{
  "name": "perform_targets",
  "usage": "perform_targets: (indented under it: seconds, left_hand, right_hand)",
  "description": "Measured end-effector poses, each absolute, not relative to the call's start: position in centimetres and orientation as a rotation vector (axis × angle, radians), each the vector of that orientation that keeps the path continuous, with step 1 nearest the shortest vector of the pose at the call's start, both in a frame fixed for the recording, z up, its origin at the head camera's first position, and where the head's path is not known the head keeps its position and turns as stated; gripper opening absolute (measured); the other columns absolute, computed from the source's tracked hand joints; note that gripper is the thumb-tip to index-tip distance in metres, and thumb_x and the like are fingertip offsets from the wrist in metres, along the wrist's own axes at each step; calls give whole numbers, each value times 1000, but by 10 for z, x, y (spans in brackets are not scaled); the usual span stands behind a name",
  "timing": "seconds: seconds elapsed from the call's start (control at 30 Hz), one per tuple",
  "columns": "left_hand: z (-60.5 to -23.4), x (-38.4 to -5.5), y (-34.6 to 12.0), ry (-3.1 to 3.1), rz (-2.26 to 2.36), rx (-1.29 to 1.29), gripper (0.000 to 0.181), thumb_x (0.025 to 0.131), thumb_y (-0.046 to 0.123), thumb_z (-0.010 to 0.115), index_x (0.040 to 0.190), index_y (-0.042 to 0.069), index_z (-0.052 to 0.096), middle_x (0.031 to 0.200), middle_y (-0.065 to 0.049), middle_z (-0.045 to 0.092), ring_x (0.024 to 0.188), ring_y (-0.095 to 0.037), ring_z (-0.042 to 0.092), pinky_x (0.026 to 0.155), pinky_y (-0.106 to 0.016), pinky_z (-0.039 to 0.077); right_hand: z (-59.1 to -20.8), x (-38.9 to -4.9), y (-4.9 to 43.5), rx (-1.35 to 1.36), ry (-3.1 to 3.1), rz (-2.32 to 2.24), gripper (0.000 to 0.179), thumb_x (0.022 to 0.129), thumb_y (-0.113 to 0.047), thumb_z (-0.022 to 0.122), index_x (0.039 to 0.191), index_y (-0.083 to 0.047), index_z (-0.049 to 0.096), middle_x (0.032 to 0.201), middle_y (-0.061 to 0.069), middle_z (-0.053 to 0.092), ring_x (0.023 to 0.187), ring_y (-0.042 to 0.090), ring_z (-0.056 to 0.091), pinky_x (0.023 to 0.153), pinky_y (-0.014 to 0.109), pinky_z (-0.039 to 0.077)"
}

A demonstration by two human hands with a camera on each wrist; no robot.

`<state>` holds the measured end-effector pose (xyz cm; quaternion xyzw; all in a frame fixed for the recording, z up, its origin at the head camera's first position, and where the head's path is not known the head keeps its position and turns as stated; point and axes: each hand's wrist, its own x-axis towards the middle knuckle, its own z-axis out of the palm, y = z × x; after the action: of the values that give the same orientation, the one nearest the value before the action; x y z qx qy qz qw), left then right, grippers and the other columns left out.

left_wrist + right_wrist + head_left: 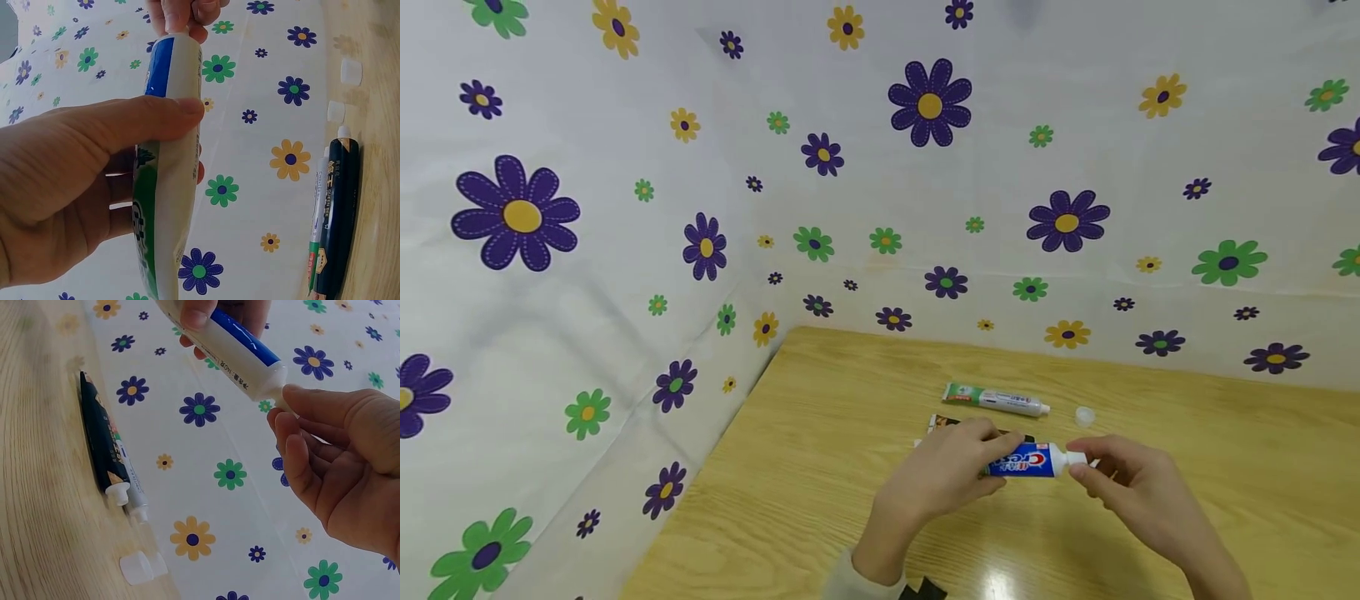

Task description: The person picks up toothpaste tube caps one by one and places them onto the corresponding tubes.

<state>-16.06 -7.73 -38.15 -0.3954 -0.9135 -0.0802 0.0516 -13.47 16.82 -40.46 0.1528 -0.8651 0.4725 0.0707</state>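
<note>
Gripped the blue-and-white tube [1026,461] in the fingers of the left hand [936,469], right of lower centre in the head view. Held its long axis nearly level across that frame, pointing the white tip [1077,457] rightward. Pinched that tip in the fingers of the right hand [1138,492], lower in frame than the green-and-silver tube [996,400].

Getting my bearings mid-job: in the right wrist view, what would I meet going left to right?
Black tube → loose white cap → held blue-and-white tube → right hand.
</note>
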Motion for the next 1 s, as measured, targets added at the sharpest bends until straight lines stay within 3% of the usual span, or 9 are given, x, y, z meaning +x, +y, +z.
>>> perform_targets:
  seconds: [0.8,0.9,1.0]
  left_hand:
    - [-385,-163,-73,-2737,-312,-1236,51,89,31,76,136,18,61,111,1,66,90,-6,60,78,-17,50]
    - [-384,-164,-77,-2753,-404,-1242,52,90,29,76,137,16,61,112,0,66,89,-6,60,77,-15,48]
    - [-383,-164,-81,-2760,-465,-1235,52,89,27,76,138,16,60,113,-1,66,88,-7,59,75,-15,48]
  right_hand:
    - [-404,-135,173,386,-2653,1497,16,98,-17,64,104,-5,73,78,-1,66,62,9,60,54,27,52]
    - [-406,-134,174,445,-2604,1515,17,96,-14,66,111,-6,71,81,1,67,63,9,60,53,27,52]
    - [-407,-133,174,513,-2550,1526,30,93,-9,69,122,-9,65,96,5,68,69,8,62,55,27,52]
